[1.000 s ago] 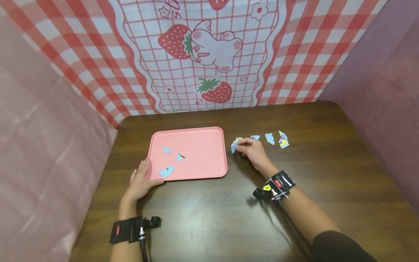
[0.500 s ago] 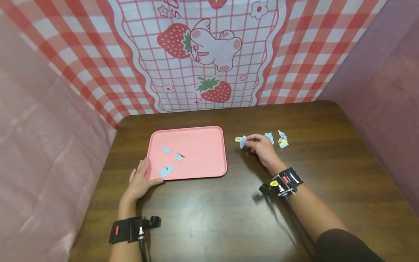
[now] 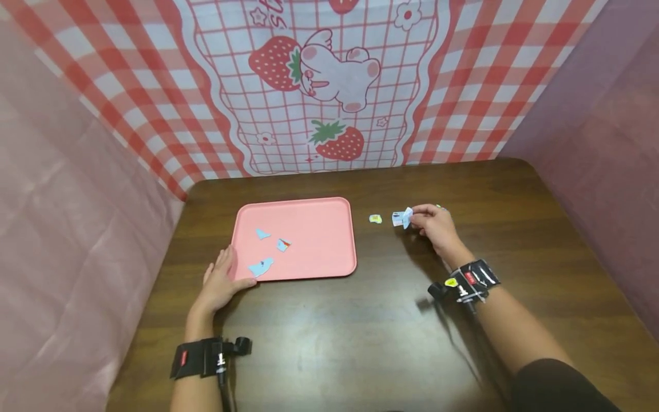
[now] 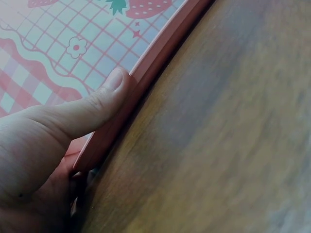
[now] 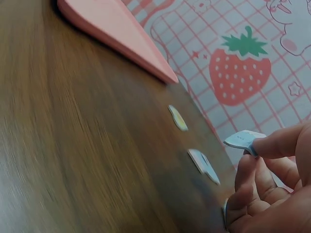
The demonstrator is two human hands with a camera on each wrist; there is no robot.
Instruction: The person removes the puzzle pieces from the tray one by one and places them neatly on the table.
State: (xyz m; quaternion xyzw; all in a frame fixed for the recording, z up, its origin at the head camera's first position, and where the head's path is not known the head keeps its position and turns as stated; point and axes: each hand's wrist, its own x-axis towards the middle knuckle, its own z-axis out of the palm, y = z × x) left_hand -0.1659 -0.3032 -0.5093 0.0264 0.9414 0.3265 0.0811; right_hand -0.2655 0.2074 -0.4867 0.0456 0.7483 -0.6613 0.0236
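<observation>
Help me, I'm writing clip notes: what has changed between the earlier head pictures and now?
The right hand has moved rightward, carrying a pale-blue piece from beside the yellow piece to the next piece along. It keeps that piece pinched; nothing was let go. The left hand stays at the near-left corner of the pink tray, and the three pieces in the tray lie as before.

- A cloth (image 3: 340, 137) hangs behind the table (image 3: 319, 343).
- On it, left of centre, a tray (image 3: 319, 240), the left hand (image 3: 218, 283) at its near left corner.
- In the tray's left half: front piece (image 3: 261, 267), middle piece (image 3: 284, 245), rear piece (image 3: 263, 234).
- Right of the tray: a nearer loose piece (image 3: 376, 218), then a farther loose piece (image 3: 397, 218).
- Beyond, above the table, a held piece (image 3: 407, 217) in the right hand (image 3: 436, 229).
</observation>
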